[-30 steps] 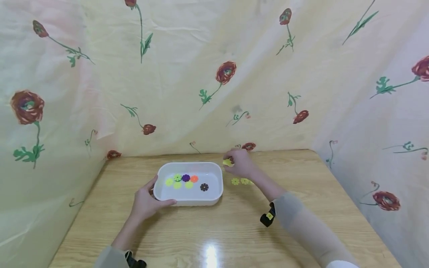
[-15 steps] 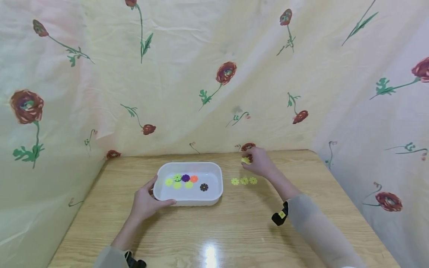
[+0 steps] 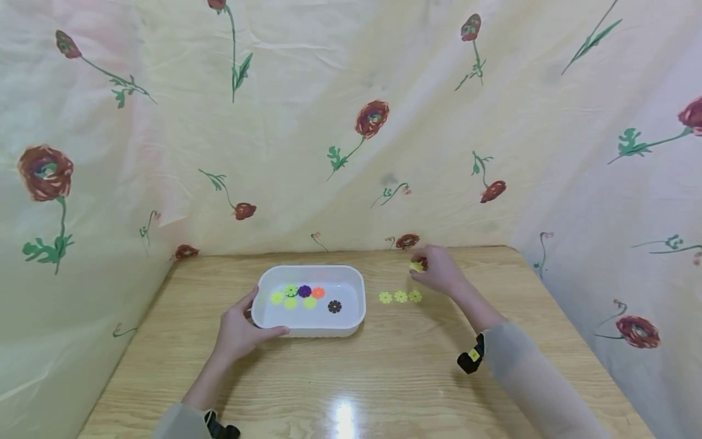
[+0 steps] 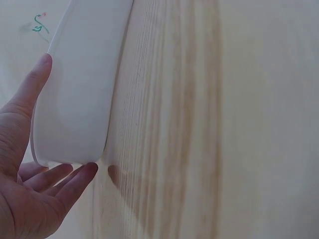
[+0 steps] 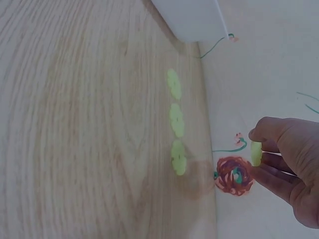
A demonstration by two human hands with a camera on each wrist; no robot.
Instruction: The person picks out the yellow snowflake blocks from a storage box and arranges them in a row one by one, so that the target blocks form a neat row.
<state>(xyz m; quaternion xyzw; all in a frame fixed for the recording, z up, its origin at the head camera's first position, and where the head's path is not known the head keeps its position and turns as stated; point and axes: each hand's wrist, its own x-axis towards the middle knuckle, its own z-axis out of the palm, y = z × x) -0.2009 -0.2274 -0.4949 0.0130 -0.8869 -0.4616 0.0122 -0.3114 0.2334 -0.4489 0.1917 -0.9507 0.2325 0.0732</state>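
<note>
My left hand (image 3: 239,329) grips the left end of a white plastic tub (image 3: 323,331), thumb along its near side and fingers against its end. Inside the tub lie several flower-shaped plastic discs: yellow-green ones, a purple disc (image 3: 304,291), an orange disc (image 3: 318,293) and a black disc (image 3: 334,306). Right of the tub, my right hand (image 3: 440,271) pinches a yellow flower-shaped disc (image 5: 256,153) between thumb and fingers, raised above the table. Just below that hand, three yellow flower-shaped discs (image 3: 401,297) form a row on the wood.
A wood-grain table (image 3: 307,384) carries everything. Its back edge meets a cream curtain (image 3: 307,152) printed with red flowers, which also hangs along both sides. Each wrist wears a black camera strap, such as the right wrist camera (image 3: 470,361).
My right hand has moved rightward from beside the tub with the yellow disc, uncovering the third disc of the row. My left hand and the tub have stayed put.
</note>
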